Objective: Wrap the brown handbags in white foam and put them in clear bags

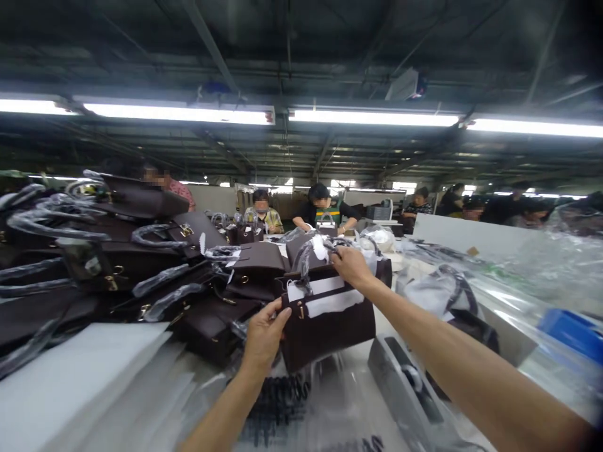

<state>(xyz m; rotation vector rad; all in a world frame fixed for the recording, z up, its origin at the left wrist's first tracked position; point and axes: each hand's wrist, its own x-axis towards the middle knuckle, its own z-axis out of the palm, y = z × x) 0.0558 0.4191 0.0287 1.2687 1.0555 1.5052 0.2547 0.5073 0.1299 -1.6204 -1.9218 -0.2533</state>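
Our left grip (266, 329) pinches the dark brown handbag (336, 336) at twelve o'clock; our right grip (351, 267) grasps its handle (305, 258), already film-wrapped, while the body is unwrapped. Beyond, more handbags (157, 258) heap at ten o'clock.

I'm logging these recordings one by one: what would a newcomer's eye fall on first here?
First, the dark brown handbag at the centre, with the left grip on its upper left corner and the right grip at its handles. Next, the heap of similar handbags filling the left side. Overhead, bright fluorescent tubes stand out against the dark ceiling.
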